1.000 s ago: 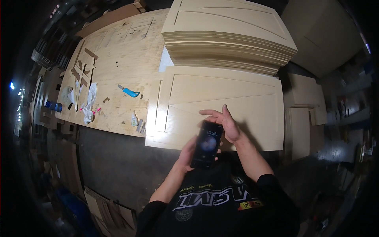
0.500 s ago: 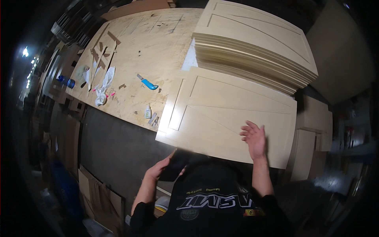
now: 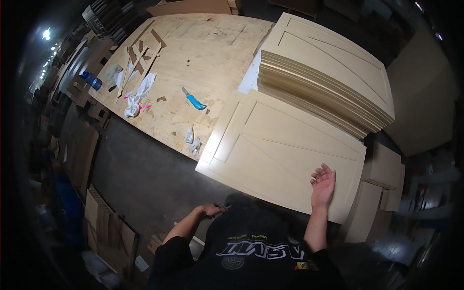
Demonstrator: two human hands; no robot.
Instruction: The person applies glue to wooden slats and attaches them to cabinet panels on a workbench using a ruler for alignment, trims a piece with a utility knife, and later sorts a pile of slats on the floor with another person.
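Note:
A cream-coloured panel (image 3: 285,159) with a recessed border and slanting grooves lies in front of me, its left part on the wooden worktable (image 3: 164,116). My right hand (image 3: 323,187) is over the panel's right part, palm turned inward, fingers loosely bent and apart, with nothing in it. Whether it touches the surface I cannot tell. My left hand (image 3: 210,210) is off the panel's near edge, close to my dark shirt. Its fingers are closed round something small with a tan edge, mostly hidden against the dark cloth.
A stack of similar panels (image 3: 328,72) stands just beyond. On the table are a blue-handled knife (image 3: 195,101), a small white bottle (image 3: 189,134), crumpled white plastic (image 3: 145,87) and brown strips (image 3: 140,55). A blue bottle (image 3: 91,80) sits at the far left edge. Boards (image 3: 111,232) lean at lower left.
The view has shifted, so table and panels sit further right and lower. My left hand has moved nearer my body; the dark shape seen at it is no longer distinct. My right hand stays open.

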